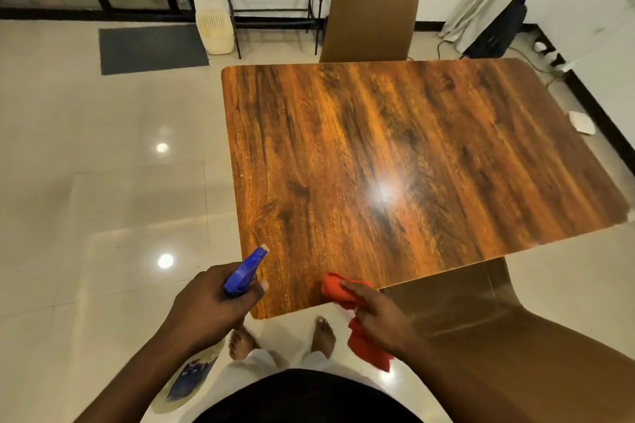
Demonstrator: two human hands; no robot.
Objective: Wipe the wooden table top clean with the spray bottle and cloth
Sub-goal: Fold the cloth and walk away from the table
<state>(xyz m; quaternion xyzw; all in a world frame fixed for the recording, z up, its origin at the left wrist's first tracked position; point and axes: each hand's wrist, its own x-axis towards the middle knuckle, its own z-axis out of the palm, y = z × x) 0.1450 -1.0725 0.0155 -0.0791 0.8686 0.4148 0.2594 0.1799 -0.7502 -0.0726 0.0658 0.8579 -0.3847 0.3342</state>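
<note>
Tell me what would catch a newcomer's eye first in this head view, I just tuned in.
The glossy wooden table top fills the middle of the view, bare, with a bright light glare near its centre. At its near edge, the left hand holds a blue-headed spray bottle aimed at the table, and the right hand grips a red cloth. A brown chair stands at the far side.

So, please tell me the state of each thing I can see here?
Spray bottle: held in left hand, nozzle toward the table.
Cloth: bunched in right hand, at the near table edge.
Table: bare, glossy.
Far chair: pushed in.
</note>
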